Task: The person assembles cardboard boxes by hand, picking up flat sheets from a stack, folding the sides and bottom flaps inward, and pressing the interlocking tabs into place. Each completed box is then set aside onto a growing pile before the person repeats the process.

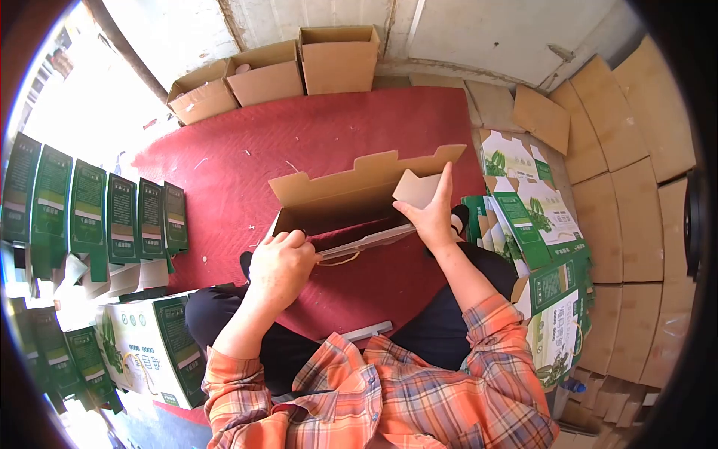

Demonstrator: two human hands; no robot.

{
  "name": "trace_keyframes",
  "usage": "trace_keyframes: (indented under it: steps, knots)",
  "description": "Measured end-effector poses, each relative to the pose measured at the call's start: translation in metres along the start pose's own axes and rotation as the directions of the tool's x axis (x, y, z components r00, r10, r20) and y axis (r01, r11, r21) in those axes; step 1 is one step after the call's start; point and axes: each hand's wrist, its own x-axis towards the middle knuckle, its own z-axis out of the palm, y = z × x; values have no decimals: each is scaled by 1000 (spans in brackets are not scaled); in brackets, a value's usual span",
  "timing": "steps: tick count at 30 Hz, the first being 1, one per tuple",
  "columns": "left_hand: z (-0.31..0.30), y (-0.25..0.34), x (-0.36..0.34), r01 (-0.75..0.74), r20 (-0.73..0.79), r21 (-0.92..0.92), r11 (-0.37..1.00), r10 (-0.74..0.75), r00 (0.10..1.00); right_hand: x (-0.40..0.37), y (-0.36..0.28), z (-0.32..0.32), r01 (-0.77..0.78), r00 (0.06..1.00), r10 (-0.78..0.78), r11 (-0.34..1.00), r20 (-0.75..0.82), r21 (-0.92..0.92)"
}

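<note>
A partly folded cardboard box (336, 187), brown inside, stands open in front of my body, with notched flaps along its far edge. My left hand (284, 262) grips its near left corner with curled fingers. At its right end, my right hand (432, 213) holds a short side flap (416, 188) between the thumb and the raised fingers. A thin cord handle (342, 260) hangs from the near edge. The red mat shows through the gap between the panels.
Open brown cartons (340, 63) line the wall. Green box pieces (90, 209) stand at left above a white-green box (134, 344). Flat printed boxes (542, 217) pile at right beside stacked brown cardboard (628, 202). A pale strip (366, 331) lies on the red mat (224, 172).
</note>
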Motion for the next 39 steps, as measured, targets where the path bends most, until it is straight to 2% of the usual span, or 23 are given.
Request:
trace_keyframes:
  steps: [2, 3, 4, 5, 6, 8, 10, 11, 12, 14, 18, 21, 23, 24, 26, 30, 31, 33, 34, 36, 37, 38, 39]
  knots:
    - [-7, -7, 0, -37, 57, -8, 999, 38, 998, 4, -4, 1, 64, 996, -58, 994, 61, -87]
    - [-8, -11, 0, 17, 122, -136, 991, 0, 993, 3, -4, 0, 105, 988, -81, 977, 135, -183]
    - [-11, -13, 0, 83, 190, -258, 963, -33, 981, 3, -6, -3, 106, 987, -81, 978, 141, -180]
    - [-15, -14, 0, 91, 191, -256, 962, -42, 981, 3, -9, -8, 106, 963, -35, 961, 269, -254]
    - [-24, -15, 2, 168, 226, -356, 919, -90, 970, 4, -12, -13, 117, 922, 19, 939, 387, -325]
    - [-40, -20, 4, 336, 316, -505, 795, -192, 929, 4, -10, -19, 179, 905, -35, 935, 424, -305]
    - [-35, -43, 1, 261, 127, -514, 817, -229, 965, 2, -9, -23, 306, 861, -104, 888, 497, -343]
    - [-34, -48, 0, 377, 110, -324, 868, -361, 926, 0, -11, -24, 307, 859, -105, 889, 501, -340]
    - [-27, -49, 1, 463, 51, -270, 844, -468, 882, -3, -14, -26, 289, 873, -112, 903, 474, -318]
    - [-16, -44, 5, 527, -106, -148, 837, -544, 833, -9, -19, -29, 275, 885, -123, 916, 450, -291]
    - [-9, -38, 12, 433, -74, -115, 894, -443, 894, -15, -15, -33, 198, 930, -142, 971, 339, -134]
    - [3, -48, 12, 377, -119, -253, 891, -415, 902, -13, -11, -38, 130, 956, -118, 991, 270, -29]
    - [6, -49, 14, 450, -109, -482, 752, -561, 821, -8, -13, -45, 75, 964, -91, 995, 251, 73]
    - [10, -55, 13, 448, -111, -482, 753, -560, 821, -6, -10, -50, 77, 964, -93, 994, 250, 72]
    - [13, -67, 11, 379, -288, -475, 794, -547, 786, -1, -4, -60, -6, 969, -88, 928, 232, 373]
    - [10, -76, 1, 401, -316, -582, 708, -651, 690, 4, -2, -71, -219, 954, 40, 773, 299, 596]
    - [9, -74, 0, 399, -314, -583, 708, -649, 693, 3, -1, -70, -219, 954, 43, 774, 296, 595]
    - [9, -68, -3, 419, -231, -443, 793, -552, 801, 2, 4, -63, -279, 942, 105, 773, 320, 569]
    - [8, -63, -4, 503, -102, -384, 774, -577, 811, 3, 5, -62, -279, 942, 107, 773, 317, 569]
    - [15, -65, -8, 403, -6, -313, 860, -426, 905, 6, 8, -62, -389, 913, 195, 683, 358, 619]
    - [14, -60, -7, 436, 86, -221, 872, -428, 900, 7, 10, -61, -398, 910, 204, 671, 361, 625]
    - [13, -59, -8, 434, 88, -223, 873, -425, 901, 7, 10, -61, -398, 910, 207, 672, 358, 624]
    - [12, -58, -10, 377, 133, -165, 911, -359, 924, 6, 9, -61, -393, 912, 202, 684, 357, 614]
